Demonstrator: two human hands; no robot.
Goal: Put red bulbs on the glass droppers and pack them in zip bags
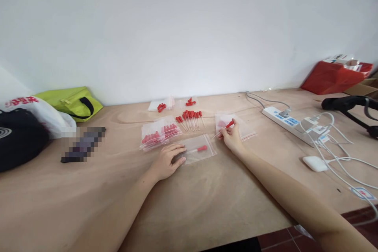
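My left hand (168, 160) holds the near-left end of a clear zip-lock bag (193, 157) lying flat on the table, thumb and fingers at its edge. A dropper with a red rubber bulb (202, 148) lies inside this bag. Between the fingertips of my right hand (232, 137) is another red-bulbed dropper (229, 124), its thin clear stem pointing down to the left. Under and behind that hand lie more clear bags (246, 129). A fanned row of loose red-bulbed droppers (191, 115) rests beyond my hands. Overlapping bags with droppers (159, 132) lie to its left.
Toward the wall lie red rubber bulbs (161, 107) and another small red pile (190, 102). On the right are a power strip (283, 118), white cables and a white charger case (315, 163). A blurred-out phone (84, 144) and bags (66, 100) sit left.
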